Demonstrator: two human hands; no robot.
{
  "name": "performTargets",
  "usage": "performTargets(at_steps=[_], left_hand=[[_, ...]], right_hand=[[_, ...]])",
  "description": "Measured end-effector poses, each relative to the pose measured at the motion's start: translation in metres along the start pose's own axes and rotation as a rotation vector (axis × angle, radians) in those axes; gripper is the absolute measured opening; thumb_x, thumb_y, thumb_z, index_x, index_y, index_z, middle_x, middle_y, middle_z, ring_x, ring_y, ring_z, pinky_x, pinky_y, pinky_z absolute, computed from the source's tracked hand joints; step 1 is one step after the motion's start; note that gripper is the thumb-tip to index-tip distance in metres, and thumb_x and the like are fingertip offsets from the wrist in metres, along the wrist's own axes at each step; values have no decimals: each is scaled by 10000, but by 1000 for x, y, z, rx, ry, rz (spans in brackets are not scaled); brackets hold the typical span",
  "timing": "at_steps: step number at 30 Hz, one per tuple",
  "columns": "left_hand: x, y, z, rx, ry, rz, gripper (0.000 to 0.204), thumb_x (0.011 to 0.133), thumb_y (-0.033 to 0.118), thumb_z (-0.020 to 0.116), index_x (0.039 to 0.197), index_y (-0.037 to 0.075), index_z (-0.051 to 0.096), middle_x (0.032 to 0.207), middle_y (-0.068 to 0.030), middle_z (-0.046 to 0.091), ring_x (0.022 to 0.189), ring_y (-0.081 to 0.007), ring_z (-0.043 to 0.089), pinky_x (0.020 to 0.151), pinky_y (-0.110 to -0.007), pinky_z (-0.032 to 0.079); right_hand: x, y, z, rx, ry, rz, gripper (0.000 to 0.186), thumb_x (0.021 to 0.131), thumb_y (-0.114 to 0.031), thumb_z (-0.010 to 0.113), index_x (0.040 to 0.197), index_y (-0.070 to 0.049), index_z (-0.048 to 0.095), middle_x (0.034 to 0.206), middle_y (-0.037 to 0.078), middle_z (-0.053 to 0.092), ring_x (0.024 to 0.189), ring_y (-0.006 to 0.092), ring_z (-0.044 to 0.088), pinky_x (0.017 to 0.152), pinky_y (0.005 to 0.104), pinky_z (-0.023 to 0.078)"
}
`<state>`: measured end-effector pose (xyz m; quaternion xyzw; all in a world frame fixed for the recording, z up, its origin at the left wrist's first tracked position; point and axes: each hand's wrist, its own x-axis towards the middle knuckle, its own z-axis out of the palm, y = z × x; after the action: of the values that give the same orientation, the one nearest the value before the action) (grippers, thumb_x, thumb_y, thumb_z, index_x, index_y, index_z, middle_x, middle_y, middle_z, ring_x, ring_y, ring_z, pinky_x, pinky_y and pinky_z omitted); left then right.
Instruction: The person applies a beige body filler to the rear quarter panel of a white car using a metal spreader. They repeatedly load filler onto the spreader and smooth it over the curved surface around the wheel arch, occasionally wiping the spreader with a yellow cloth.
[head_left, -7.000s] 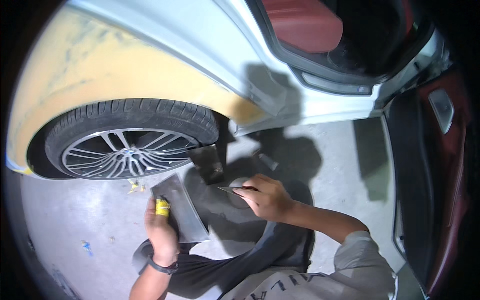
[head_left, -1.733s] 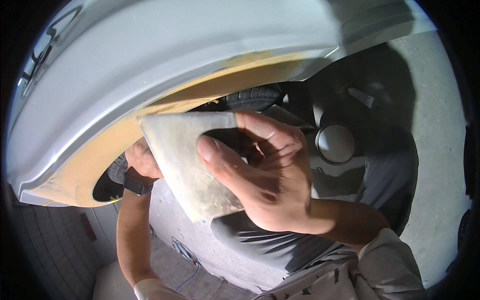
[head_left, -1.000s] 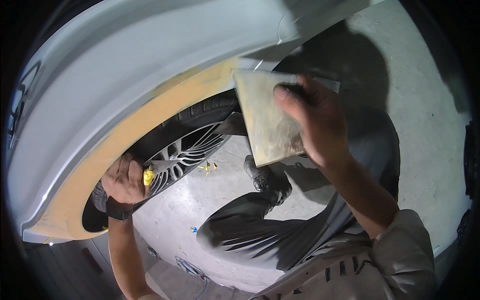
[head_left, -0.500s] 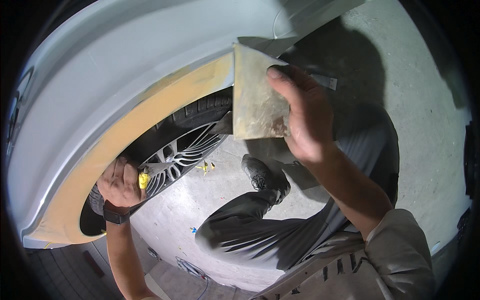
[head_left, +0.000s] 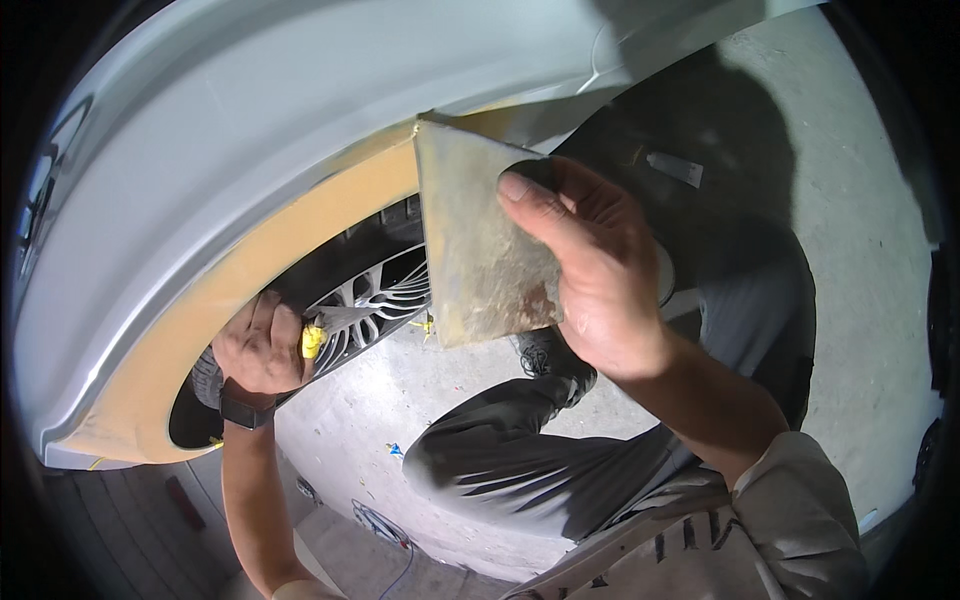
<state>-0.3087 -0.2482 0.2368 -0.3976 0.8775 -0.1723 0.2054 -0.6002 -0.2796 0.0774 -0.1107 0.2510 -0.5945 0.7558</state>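
Observation:
My right hand [head_left: 600,265] grips a flat, rectangular mixing board [head_left: 480,240] by its right side, thumb on the face and fingers behind. Pale and brownish residue is smeared over the board. Its upper left corner overlaps the tan filler band [head_left: 300,240] along the car's wheel arch; I cannot tell whether they touch. At the lower left, my left hand [head_left: 262,345] is closed at the wheel opening, in front of the tyre. From its fingers sticks out a putty knife [head_left: 313,341] with a yellow part and a grey, tapering blade pointing at the wheel.
The silver car body panel [head_left: 300,100] curves across the top left. Behind the blade is a multi-spoke wheel [head_left: 365,305]. A white tube [head_left: 675,168] lies on the shaded floor at the right. My bent leg [head_left: 510,450] and shoe [head_left: 555,365] are below. A cable [head_left: 380,525] lies at the bottom.
The mixing board in my right hand has moved left and somewhat down in view, and is more tilted. My left hand with the putty knife appears slightly further right, as the view has shifted.

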Motion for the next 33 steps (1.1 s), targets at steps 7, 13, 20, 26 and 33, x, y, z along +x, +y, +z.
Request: performTargets(at_steps=[7,13,20,26,33], left_hand=[[7,3,-4,10,46,20,336,556,205,692,831,14,662,956,-188,696,904,-375,670,765,-485,534],[17,6,-9,-19,70,0,170,645,188,688,792,108,656,841,-62,690,782,-247,669,689,-405,520],[17,5,-11,-102,125,-44,340,770,260,730,1046,66,771,970,-134,752,942,-282,724,783,-432,581],[18,6,-10,-23,41,7,281,603,187,699,836,36,655,879,-130,677,805,-319,658,708,-421,530],[19,10,-10,-18,90,13,299,590,163,695,849,20,649,912,-166,670,907,-355,654,798,-469,532]], right_hand=[[-9,0,25,-90,-144,32,148,997,-85,701,1116,-1,727,1028,15,749,935,48,637,864,238,488],[-14,0,52,-100,-212,64,189,988,-27,706,1175,1,717,1019,19,750,898,40,648,812,218,512],[-19,-8,71,-296,-345,-97,188,993,-92,725,1141,23,723,878,-10,714,749,16,605,660,198,493],[-12,-2,-14,-910,-842,-85,311,890,-165,776,758,41,584,624,133,548,543,216,588,542,398,396],[-27,19,-105,-1754,-968,-263,118,861,-165,694,948,-133,768,857,86,729,882,296,733,762,434,576]])
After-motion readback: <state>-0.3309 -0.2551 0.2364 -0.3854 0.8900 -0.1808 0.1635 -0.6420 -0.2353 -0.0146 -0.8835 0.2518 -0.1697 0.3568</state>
